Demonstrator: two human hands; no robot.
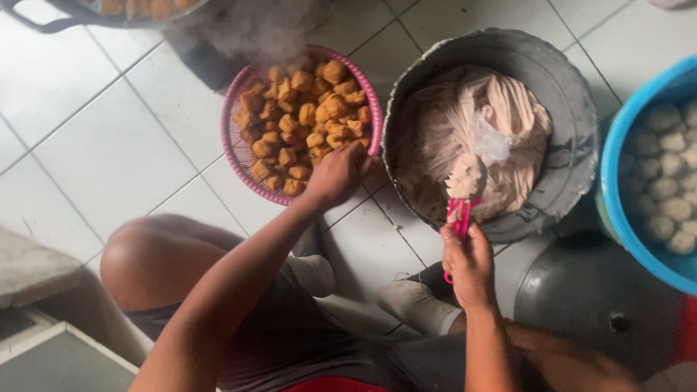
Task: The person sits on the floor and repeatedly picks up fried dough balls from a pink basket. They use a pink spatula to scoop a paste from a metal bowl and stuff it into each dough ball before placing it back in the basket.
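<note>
Nearby, a steaming pot (35, 2) and blue tub (641, 126) flank the pink basket (234, 155).

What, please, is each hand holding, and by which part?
Right hand holds a pink-handled utensil by its handle. Left hand reaches into the pink basket; any hold cannot be told.

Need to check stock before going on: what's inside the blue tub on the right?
The blue tub holds pale round balls, apparently lying in water. The frame's right edge cuts the tub off, so that part is unseen, as is anything beneath the balls.
</note>
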